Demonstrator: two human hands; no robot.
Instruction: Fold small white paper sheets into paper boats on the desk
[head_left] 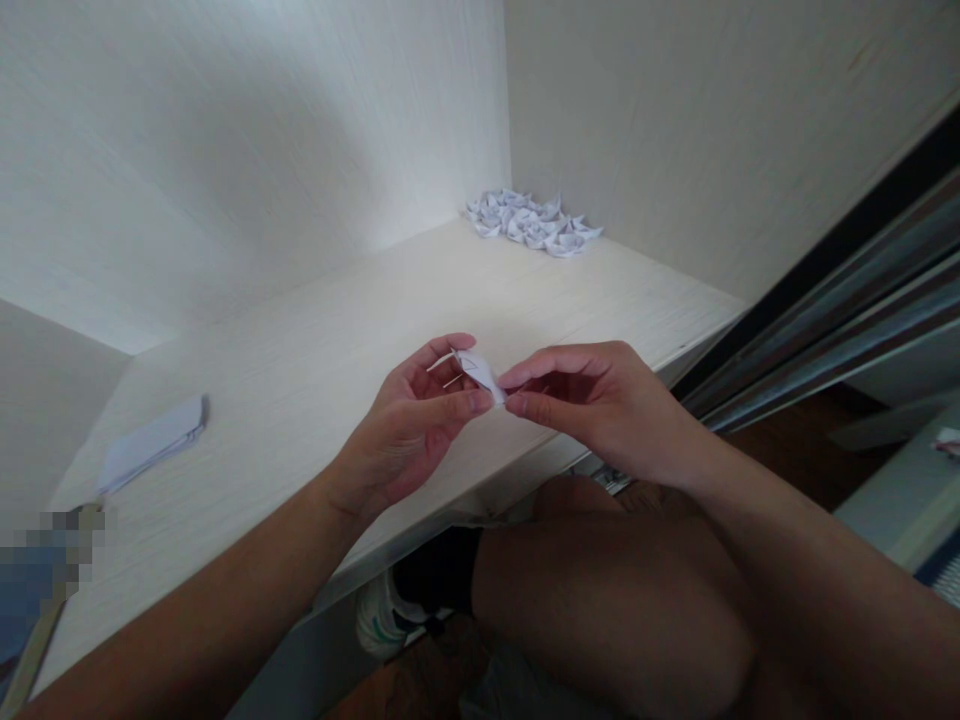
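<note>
A small piece of folded white paper [480, 372] is held up between both hands, above the front edge of a pale wooden surface. Its upper face carries a thin dark line. My left hand [420, 420] pinches it from the left, with the thumb below and the fingers behind. From the right, my right hand [592, 400] grips its near right end between thumb and index finger. The paper's underside and the remaining fingertips are partly hidden.
In the far corner lies a heap of small folded white paper shapes [532, 222]. A stack of white paper sheets [154, 442] rests at the left. Pale panels rise behind and to the right. My bent leg [600, 600] is below the surface's front edge [420, 545].
</note>
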